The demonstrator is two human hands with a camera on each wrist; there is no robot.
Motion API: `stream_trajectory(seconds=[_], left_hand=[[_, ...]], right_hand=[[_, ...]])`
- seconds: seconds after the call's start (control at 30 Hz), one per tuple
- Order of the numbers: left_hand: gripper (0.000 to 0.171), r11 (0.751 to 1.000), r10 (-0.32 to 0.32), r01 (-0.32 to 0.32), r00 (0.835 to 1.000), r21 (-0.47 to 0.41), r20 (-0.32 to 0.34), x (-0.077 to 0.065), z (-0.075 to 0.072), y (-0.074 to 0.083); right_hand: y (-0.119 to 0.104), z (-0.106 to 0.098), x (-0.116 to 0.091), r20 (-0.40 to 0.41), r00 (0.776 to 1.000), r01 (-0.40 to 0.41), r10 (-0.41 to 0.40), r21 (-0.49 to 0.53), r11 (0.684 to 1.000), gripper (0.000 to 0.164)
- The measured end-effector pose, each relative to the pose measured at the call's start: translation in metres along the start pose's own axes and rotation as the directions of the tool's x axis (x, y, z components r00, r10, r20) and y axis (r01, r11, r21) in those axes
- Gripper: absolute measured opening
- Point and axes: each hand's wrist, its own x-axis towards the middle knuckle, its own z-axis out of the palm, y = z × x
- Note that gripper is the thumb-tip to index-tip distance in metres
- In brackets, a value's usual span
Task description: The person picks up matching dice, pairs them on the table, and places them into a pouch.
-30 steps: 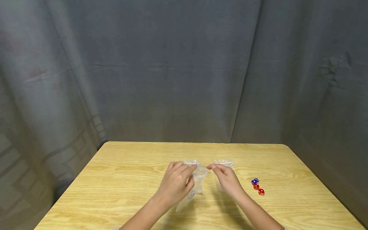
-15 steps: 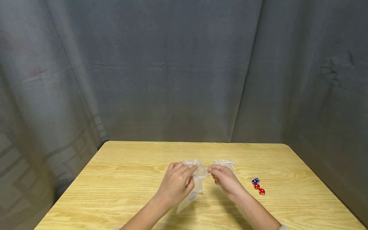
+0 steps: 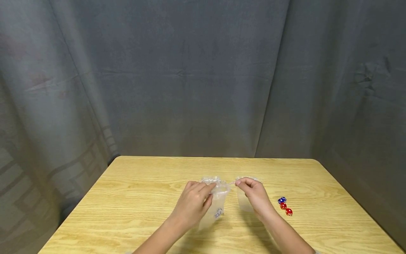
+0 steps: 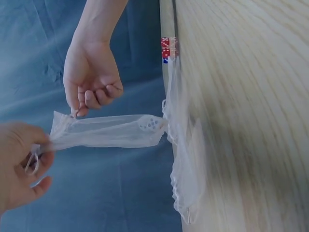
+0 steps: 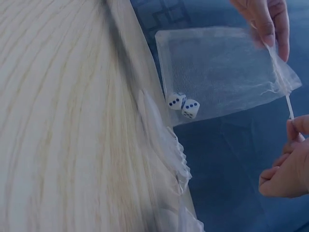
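We find the left hand (image 3: 193, 201) pinching a sheer drawstring bag (image 5: 217, 67) near its mouth, thumb against fingers. The right hand (image 3: 255, 195) pinches the drawstring (image 5: 289, 106) between thumb and fingertip, other fingers curled in. The bag hangs above the table (image 3: 142, 194); at least two white dice (image 5: 190, 108) sit in its bottom corner. Beyond it lie two more sheer bags (image 3: 245, 204); red dice (image 3: 288, 212) and blue dice (image 3: 282, 200) rest to the right. We judge the step to be cinching; the next move calls for steady tension, without tipping the dice out.
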Motion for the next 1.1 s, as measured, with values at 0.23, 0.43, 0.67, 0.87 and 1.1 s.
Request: stream_trajectory(seconds=[0.23, 0.43, 0.67, 0.87, 1.1], left_hand=[[0.034, 0.984, -0.05, 0.06, 0.997, -0.17, 0.061, 0.001, -0.003, 0.0], [0.034, 0.971, -0.075, 0.095, 0.993, -0.22, 0.096, 0.0, -0.005, -0.001], [0.033, 0.955, -0.152, 0.159, 0.987, -0.251, 0.048, -0.001, -0.006, -0.003], [0.016, 0.933, -0.227, 0.208, 0.973, -0.295, -0.031, -0.001, -0.006, -0.003], [0.01, 0.959, -0.221, 0.186, 0.963, -0.215, -0.151, -0.002, -0.007, -0.008]], right_hand=[[-0.003, -0.004, 0.0, -0.043, 0.998, 0.041, -0.041, 0.008, 0.999, 0.019], [-0.006, -0.011, 0.001, -0.071, 0.996, 0.048, -0.049, -0.017, 0.999, 0.023], [-0.011, -0.016, 0.002, -0.11, 0.993, 0.047, -0.049, -0.019, 0.999, 0.023], [-0.013, -0.022, 0.004, -0.143, 0.988, 0.047, -0.049, -0.019, 0.999, 0.023], [-0.014, -0.028, 0.005, -0.161, 0.986, 0.051, -0.049, 0.01, 0.999, 0.021]])
